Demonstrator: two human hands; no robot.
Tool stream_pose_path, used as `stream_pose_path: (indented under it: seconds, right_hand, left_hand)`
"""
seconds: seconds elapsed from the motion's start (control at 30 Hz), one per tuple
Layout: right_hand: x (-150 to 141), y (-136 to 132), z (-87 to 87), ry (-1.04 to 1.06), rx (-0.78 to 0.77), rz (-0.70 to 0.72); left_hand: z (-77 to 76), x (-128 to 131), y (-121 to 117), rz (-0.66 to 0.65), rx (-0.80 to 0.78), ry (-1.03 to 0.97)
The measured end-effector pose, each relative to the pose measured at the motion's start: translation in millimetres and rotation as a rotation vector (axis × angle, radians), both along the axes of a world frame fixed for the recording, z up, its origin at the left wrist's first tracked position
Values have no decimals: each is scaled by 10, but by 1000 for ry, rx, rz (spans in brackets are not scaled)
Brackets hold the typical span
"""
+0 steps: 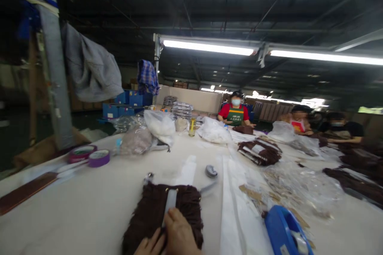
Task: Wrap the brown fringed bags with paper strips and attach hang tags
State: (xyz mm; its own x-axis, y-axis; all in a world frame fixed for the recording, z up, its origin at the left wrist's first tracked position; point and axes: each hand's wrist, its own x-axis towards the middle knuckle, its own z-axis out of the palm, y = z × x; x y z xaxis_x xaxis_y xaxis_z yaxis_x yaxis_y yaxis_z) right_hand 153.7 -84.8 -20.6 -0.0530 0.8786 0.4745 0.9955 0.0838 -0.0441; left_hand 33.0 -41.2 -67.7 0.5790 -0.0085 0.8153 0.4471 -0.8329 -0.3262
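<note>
One brown garment (pixel 146 211), folded, fluffy at its edges: near side of the pale table (pixel 74 207), directly before the wearer, under both hands. One grey strip (pixel 171 199), laid lengthwise down its middle.

One right hand (pixel 181 229): fingers close together, tips on the strip. One left hand (pixel 151 244): just beside the right, fingers slightly apart, over the lower part of the garment. Whether either hand pinches anything cannot be told; the thumbs do not show clearly.

One tape measure (pixel 211 171), round, coiled, beyond the garment's far right corner. One long white sheet (pixel 233 211), to the right of the garment. One blue tape dispenser (pixel 284 229), near right. Clear plastic bags (pixel 308 189), crumpled, beyond the dispenser. One brown bundle (pixel 259 151), farther off.

Two rolls of tape: one purple (pixel 99 158), one magenta (pixel 81 153), side by side at left. One brown strap-like piece (pixel 26 193), near the left edge.

Three co-workers, seated or standing at the far right side; one in a green apron (pixel 235 115).
</note>
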Motion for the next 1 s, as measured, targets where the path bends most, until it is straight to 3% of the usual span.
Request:
stream_pose_path:
  seconds: [0.1,0.2,0.27,0.33,0.47,0.57,0.7,0.8,0.9,1.0]
  right_hand:
    - [-9,-83,-37,98,-52,29]
    - [-12,-152,-61,151,-82,51]
    - [-24,-181,-76,136,-83,65]
    - [-49,-187,-104,93,-67,74]
    - [-106,-170,-196,89,10,39]
    - [-118,-184,-253,122,33,23]
    - [-101,-181,-352,144,64,35]
    - [-144,-114,-549,168,214,46]
    - [-180,-53,-745,231,419,24]
    - [59,-42,-658,422,400,-8]
  left_hand:
    - [188,-289,-207,1,-252,348]
    - [526,-427,-272,-58,-602,571]
    - [774,-409,-224,-64,-817,561]
    - [1000,-278,-92,54,-958,433]
    - [1245,291,384,256,-1001,276]
    - [1177,773,754,374,-1029,274]
    - [884,1157,1001,498,-1094,307]
    - [698,1229,1028,531,-1137,329]
    - [611,1218,1014,543,-1149,320]
    - [591,1198,1007,526,-1133,300]
